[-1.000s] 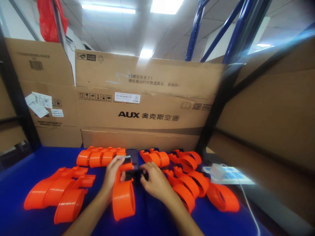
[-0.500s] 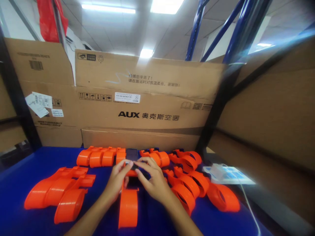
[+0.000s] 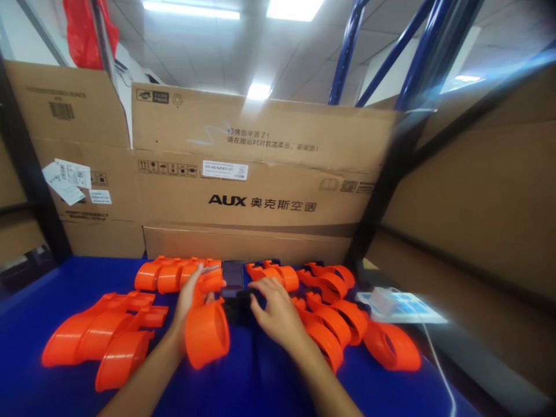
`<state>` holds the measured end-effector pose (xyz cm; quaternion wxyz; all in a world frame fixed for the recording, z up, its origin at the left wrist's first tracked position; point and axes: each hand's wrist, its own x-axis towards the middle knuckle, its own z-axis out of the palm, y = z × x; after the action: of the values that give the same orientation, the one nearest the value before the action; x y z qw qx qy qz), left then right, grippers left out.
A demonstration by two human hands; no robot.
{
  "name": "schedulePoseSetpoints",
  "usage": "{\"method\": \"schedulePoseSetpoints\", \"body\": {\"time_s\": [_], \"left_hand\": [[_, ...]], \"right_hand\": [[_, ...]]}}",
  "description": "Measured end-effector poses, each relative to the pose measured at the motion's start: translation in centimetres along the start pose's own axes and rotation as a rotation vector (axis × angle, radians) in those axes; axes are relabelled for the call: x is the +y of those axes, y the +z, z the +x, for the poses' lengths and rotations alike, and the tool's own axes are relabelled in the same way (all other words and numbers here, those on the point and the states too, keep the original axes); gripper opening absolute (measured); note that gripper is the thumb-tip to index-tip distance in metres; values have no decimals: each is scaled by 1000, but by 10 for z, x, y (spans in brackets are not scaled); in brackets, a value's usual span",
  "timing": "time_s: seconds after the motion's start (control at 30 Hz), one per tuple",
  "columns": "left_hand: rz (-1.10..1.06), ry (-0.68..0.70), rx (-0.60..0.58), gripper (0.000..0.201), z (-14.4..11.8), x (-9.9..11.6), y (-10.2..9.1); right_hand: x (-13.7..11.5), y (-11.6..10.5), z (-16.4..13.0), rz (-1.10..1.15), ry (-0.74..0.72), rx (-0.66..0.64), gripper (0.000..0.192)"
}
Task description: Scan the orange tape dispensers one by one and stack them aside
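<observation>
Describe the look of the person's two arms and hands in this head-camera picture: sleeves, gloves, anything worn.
Both are bare. The left hand and right hand wear no gloves, and no ring shows on the visible fingers. The left forearm and right forearm are uncovered to the bottom edge of the picture: no sleeve, cuff, watch or wristband in view. No markings can be made out.

The large cardboard box [image 3: 243,191] at frame centre bears "AUX 奥克斯空调" in black. Its white sticker [image 3: 225,169] shows "25". The flap [image 3: 260,130] above carries a printed Chinese line, too blurred to read surely.
</observation>
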<state>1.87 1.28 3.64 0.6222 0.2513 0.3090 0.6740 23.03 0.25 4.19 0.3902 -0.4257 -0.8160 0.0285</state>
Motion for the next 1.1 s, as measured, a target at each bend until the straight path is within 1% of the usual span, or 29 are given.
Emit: {"method": "schedulePoseSetpoints", "body": {"time_s": [0.1,0.2,0.3,0.43,0.5,0.57,0.63,0.7,0.8,0.9,1.0,1.1], "left_hand": [[-58,-12,31,23,-4,1,3],[-1,-36,39,26,-4,2,3],[38,-38,21,31,-2,2,1],[65,-74,-2,34,0,0,-3],[80,-46,-3,34,0,-2,-3],[126,-16,-28,37,0,-3,-4],[208,-2,-72,42,-1,-5,-4],[290,41,-91,45,-3,-7,-3],[374,108,-110,44,-9,-10,1],[441,101,-172,45,-17,-14,6],[503,70,-233,46,-24,-21,9],[536,31,-301,45,-26,-26,8]], "right_hand": [[0,2,-2,-27,-31,-82,22],[-2,4,-2,-29,-50,-117,24],[-2,8,-2,-29,-62,-143,24],[-1,14,-4,-29,-83,-183,22],[-1,16,-5,-32,-85,-180,22],[-1,16,-6,-34,-79,-166,23],[-1,15,-5,-29,-69,-145,24],[-1,13,-4,-5,-52,-108,22],[-3,10,-1,86,-5,-22,20],[-6,7,2,268,61,36,21],[-11,7,3,475,94,18,29],[-16,9,3,567,115,-13,28]]}}
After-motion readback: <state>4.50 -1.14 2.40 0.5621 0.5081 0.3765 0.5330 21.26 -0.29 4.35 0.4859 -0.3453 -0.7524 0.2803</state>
